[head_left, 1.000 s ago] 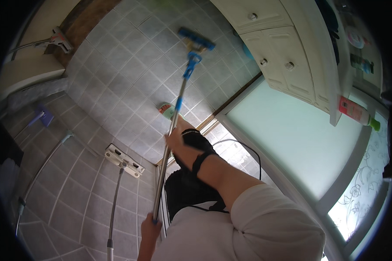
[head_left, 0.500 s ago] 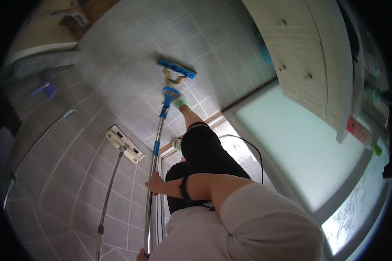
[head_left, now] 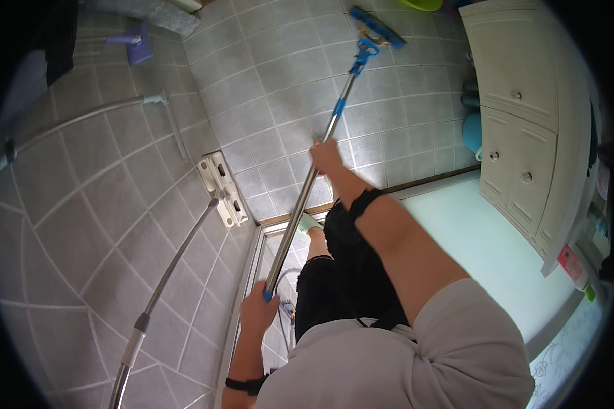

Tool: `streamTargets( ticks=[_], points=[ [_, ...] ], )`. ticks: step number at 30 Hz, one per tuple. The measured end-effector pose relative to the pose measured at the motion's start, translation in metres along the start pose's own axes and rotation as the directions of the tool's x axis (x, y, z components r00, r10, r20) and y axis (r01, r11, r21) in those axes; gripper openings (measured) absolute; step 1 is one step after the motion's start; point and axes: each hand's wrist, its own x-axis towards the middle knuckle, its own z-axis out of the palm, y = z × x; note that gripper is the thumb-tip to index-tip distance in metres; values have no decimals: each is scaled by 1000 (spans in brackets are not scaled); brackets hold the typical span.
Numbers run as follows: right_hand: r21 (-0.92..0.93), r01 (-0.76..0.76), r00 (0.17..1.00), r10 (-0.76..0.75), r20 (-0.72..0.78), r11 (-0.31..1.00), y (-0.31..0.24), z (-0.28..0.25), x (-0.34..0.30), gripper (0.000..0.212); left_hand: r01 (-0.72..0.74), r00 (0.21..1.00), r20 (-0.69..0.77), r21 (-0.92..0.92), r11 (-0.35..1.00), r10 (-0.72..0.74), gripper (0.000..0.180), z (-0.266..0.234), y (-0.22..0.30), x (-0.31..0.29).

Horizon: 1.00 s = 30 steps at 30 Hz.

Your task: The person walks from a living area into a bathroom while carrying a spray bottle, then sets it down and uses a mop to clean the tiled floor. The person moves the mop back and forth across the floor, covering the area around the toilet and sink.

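Observation:
A sponge mop with a steel pole (head_left: 295,221) slants away from me across the doorway. My right hand (head_left: 328,157) is wrapped round the middle of the pole. Lower down, my left hand (head_left: 258,311) grips the end of the pole by its blue cap. At the far end, the blue mop head (head_left: 377,28) lies on the grey tiled floor (head_left: 278,109), with a beige folding mechanism and a blue bracket joining it to the pole. Some fingers of both hands are hidden behind the pole.
Along the left tiled wall stand a flat mop with a cream head (head_left: 224,189), a long-handled squeegee (head_left: 109,114) and a purple flat tool (head_left: 139,45). A white cabinet (head_left: 522,129) is on the right, beside a frosted door panel (head_left: 467,221). A green slipper (head_left: 308,223) shows near the threshold.
The mop head has moved farther away and to the right. My right hand has reached forward with the pole, and my left hand has come fully into view. My view has shifted too.

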Motion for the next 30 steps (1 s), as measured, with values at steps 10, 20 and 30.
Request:
streamTargets(
  ticks=[10, 20, 30],
  points=[
    [599, -221, 975, 152, 163, 770, -217, 45, -85, 74, 235, 971, 92, -515, 824, -219, 35, 132, -170, -141],
    [373, 463, 520, -587, 620, 804, -303, 172, -282, 52, 553, 809, 387, -247, 796, -442, 30, 268, -343, -366],
    [407, -139, 970, 206, -126, 903, -156, 106, -91, 29, 268, 952, 281, -571, 776, -121, 27, 208, -169, -115]
  ],
)
